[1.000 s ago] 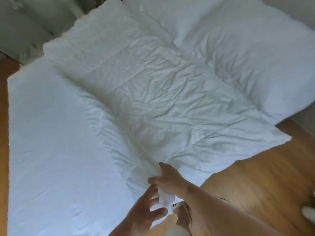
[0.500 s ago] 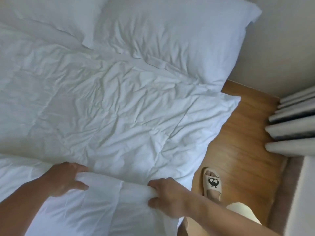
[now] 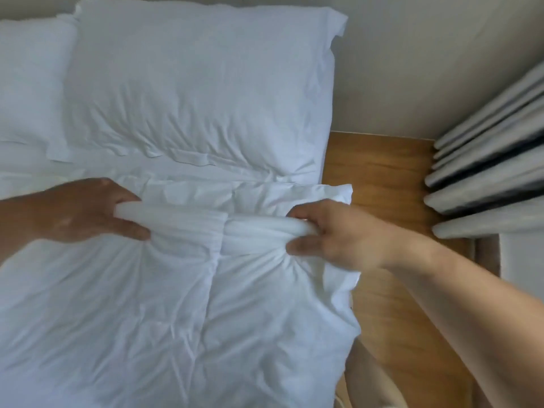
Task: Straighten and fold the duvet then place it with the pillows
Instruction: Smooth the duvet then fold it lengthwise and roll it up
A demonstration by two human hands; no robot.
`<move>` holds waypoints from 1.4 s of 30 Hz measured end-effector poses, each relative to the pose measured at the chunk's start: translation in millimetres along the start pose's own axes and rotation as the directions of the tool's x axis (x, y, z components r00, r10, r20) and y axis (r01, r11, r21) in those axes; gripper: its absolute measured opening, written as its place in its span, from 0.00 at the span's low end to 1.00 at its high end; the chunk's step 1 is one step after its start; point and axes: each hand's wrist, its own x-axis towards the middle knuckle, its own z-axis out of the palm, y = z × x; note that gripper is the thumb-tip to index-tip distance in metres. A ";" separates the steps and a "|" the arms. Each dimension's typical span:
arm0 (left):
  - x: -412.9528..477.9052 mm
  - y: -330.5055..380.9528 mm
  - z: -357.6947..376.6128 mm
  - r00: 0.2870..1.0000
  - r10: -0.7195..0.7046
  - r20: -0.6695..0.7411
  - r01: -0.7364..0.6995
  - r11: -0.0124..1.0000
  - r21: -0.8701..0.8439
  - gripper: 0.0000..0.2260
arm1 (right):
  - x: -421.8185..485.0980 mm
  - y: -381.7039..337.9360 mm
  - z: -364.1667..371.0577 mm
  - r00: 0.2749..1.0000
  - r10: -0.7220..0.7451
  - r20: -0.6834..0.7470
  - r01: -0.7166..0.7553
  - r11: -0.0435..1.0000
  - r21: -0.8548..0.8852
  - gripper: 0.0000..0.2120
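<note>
The white duvet (image 3: 176,304) is recorded across the lower frame, its bunched far edge gripped at mid-frame by left hand (image 3: 85,210) and right hand (image 3: 338,231), fingers and thumbs curled round the fold, just below the pillows (image 3: 200,92) at the top.

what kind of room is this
Most likely a bedroom: a bed with white pillows and a duvet being folded, plus pleated curtains over a wooden floor.
</note>
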 end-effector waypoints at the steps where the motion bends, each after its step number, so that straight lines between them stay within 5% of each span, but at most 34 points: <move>1: 27.7 13.2 -12.9 0.999 0.022 -0.038 -0.020 0.999 0.041 0.22 | 14.4 12.2 -23.1 0.999 0.026 -0.023 -0.026 1.000 -0.001 0.05; 4: 111.6 37.9 -6.8 0.995 0.054 -0.090 -0.043 0.992 0.120 0.32 | 70.1 67.9 -58.3 0.979 0.196 -0.050 -0.200 0.976 -0.089 0.09; 7: 168.3 38.7 36.2 0.998 -0.036 -0.050 0.045 0.984 0.175 0.54 | 110.0 112.6 -42.5 0.938 0.333 -0.095 -0.346 0.906 -0.245 0.16; 11: 185.5 23.4 69.3 0.985 -0.081 -0.153 0.118 0.962 0.247 0.56 | 107.2 124.2 -9.5 0.925 0.291 -0.245 -0.302 0.953 -0.008 0.28; 13: 185.3 18.1 71.0 0.985 -0.054 -0.165 0.087 0.976 0.201 0.56 | 99.0 129.0 -1.5 0.944 0.185 -0.272 -0.212 0.974 -0.074 0.24; 17: 203.8 15.9 40.1 0.919 -0.010 -0.394 0.083 0.983 0.166 0.42 | 118.0 132.1 -47.0 0.938 0.082 -0.338 -0.123 0.987 -0.102 0.19; 19: 215.6 14.5 37.5 0.922 -0.052 -0.384 0.144 0.966 0.216 0.45 | 137.8 133.3 -63.0 0.952 0.093 -0.293 -0.133 0.984 -0.119 0.18; 22: 224.6 21.7 63.8 0.926 -0.103 -0.364 0.218 0.932 0.289 0.39 | 153.1 137.7 -50.2 0.946 0.287 -0.147 -0.320 0.900 -0.298 0.26; 24: 221.8 27.0 76.8 0.879 -0.066 -0.473 0.209 0.944 0.257 0.32 | 151.8 119.5 -45.6 0.910 0.313 -0.271 -0.410 0.774 -0.482 0.25; 27: 191.3 1.5 84.0 0.782 0.006 -0.623 0.206 0.941 0.267 0.33 | 146.6 71.4 -27.6 0.879 -0.207 -0.430 -0.136 0.755 -0.641 0.19; 30: 145.4 -50.2 82.4 0.781 -0.076 -0.620 0.290 0.923 0.252 0.39 | 156.8 24.4 33.5 0.892 -0.418 -0.172 0.255 0.778 -0.574 0.27; 33: 104.5 -113.5 69.9 0.785 -0.288 -0.548 0.446 0.877 0.177 0.43 | 193.0 10.3 86.5 0.937 -0.339 0.086 0.316 0.717 -0.621 0.37; 37: 73.1 -186.5 59.4 0.696 -0.601 -0.393 0.676 0.733 0.075 0.36 | 241.4 34.6 95.1 0.973 -0.226 -0.033 0.151 0.746 -0.648 0.42; 42: 96.9 -209.7 70.2 0.669 -0.538 -0.513 0.650 0.758 0.053 0.16 | 250.5 53.5 107.0 0.971 -0.235 -0.052 0.139 0.721 -0.679 0.40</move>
